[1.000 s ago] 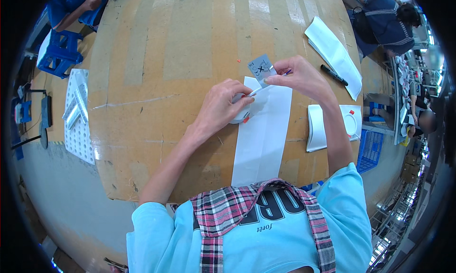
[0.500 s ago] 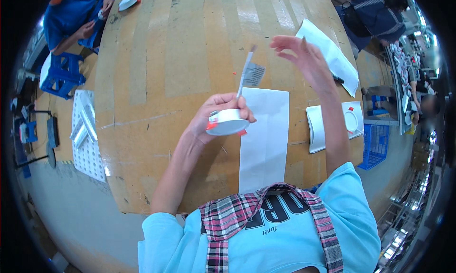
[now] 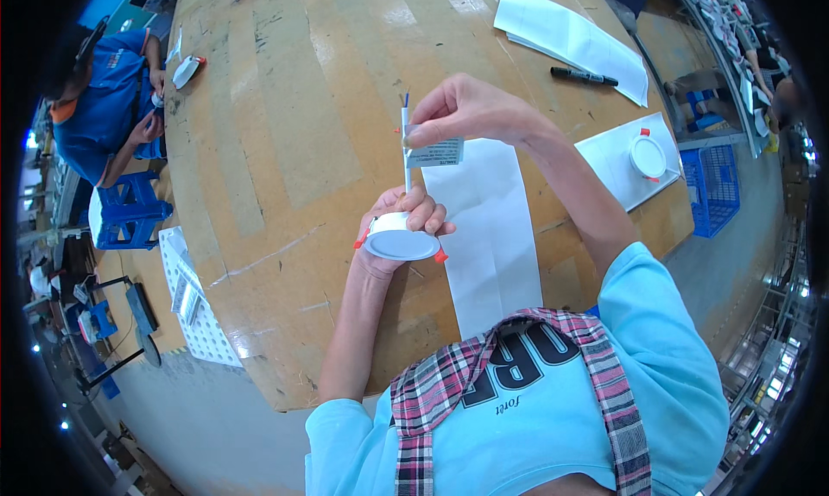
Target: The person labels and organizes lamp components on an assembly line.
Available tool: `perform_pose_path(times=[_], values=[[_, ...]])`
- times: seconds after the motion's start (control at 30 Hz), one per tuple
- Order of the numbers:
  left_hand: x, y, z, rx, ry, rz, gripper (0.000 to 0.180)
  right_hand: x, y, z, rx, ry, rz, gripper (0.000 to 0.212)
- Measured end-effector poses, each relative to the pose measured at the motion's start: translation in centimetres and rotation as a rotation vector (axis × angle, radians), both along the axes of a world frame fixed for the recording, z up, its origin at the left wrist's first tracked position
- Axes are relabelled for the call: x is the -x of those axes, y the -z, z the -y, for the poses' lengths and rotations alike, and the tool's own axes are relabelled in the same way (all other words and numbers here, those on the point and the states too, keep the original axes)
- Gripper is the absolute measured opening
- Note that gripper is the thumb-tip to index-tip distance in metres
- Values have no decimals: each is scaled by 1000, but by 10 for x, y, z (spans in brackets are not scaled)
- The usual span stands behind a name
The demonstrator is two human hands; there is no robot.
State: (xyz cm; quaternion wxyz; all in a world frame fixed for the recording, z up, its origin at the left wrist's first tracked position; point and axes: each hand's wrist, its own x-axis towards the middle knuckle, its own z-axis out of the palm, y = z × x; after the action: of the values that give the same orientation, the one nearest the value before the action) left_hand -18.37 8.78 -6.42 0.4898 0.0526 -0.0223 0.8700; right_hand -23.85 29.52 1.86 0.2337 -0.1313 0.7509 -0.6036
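Swung in since the earlier frame, the right hand [image 3: 462, 114] now pinches the white cable [image 3: 408, 178] beside its label [image 3: 445, 155]; the left hand [image 3: 390, 204] grasps the round white fitting [image 3: 402, 244] (red clips [image 3: 441, 256] showing) over the table [image 3: 285, 151], so both hands engage one piece.

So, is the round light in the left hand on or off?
Off: the light shows no glow, and its cable ends in loose wires.
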Motion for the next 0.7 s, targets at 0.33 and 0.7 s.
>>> perform_pose_path(times=[0.33, 0.7], values=[[-5, 7, 2, -188, 10, 223, 13, -10, 11, 2, 292, 279, 127, 49], [0, -8, 10, 220, -218, -275, 16, -38, 31, 1, 442, 314, 71, 38]])
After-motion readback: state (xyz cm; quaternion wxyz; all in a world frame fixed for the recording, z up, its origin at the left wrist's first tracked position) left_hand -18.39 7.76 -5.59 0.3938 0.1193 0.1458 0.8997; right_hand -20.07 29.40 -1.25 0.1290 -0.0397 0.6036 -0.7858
